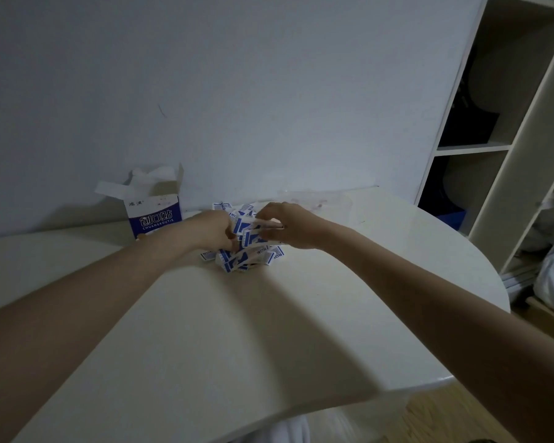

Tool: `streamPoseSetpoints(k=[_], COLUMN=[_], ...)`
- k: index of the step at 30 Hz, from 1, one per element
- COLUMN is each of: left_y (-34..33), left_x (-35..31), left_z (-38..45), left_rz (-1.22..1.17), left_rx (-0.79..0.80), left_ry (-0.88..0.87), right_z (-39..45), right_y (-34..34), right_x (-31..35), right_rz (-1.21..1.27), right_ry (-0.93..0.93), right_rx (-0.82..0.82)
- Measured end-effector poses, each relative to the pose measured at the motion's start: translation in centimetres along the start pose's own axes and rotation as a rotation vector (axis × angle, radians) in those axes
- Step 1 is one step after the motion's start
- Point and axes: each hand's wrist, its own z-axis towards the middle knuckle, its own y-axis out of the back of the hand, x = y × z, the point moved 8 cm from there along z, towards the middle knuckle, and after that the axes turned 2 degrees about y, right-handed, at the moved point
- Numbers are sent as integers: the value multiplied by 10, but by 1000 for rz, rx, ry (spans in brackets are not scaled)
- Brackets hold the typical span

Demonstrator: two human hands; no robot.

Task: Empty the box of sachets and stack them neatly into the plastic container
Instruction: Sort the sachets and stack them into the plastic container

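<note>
On the bench (237, 330) our left hand (213, 231) and right hand (287, 227) meet over the heap of sachets (247, 254), both grips pinching a few, long axes crosswise between them. The clear plastic container (317, 199) lies beyond, nearer the right hand; the opened box (154, 219) stands far left.

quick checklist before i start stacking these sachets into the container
1. Box emptied: cannot tell; it stands open by the wall, inside hidden.
2. Sachets out on the table: ok, in a loose pile.
3. Sachets squared into a neat stack: not ok, still jumbled.
4. Left hand and right hand holding sachets: ok, both grip some over the pile.
5. Container within reach: ok, behind the pile by the wall.
6. Container empty: cannot tell, too faint.
</note>
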Motion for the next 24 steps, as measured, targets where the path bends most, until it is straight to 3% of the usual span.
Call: streamPoseSetpoints(k=[9,13,16,24], left_y=[-5,-9,-10,-40], left_x=[-20,-18,-16,-54], left_z=[-1,0,5,12], left_rz=[81,15,-185,-91], left_rx=[21,41,55,52], left_ry=[-135,-161,-90,-155], right_z=[2,1,-6,-31], right_y=[-23,-7,12,-16], right_x=[6,-2,-14,-50], right_rz=[-181,-185,-253,-325], right_ry=[23,27,2,-65], right_rx=[132,-13,-65,158])
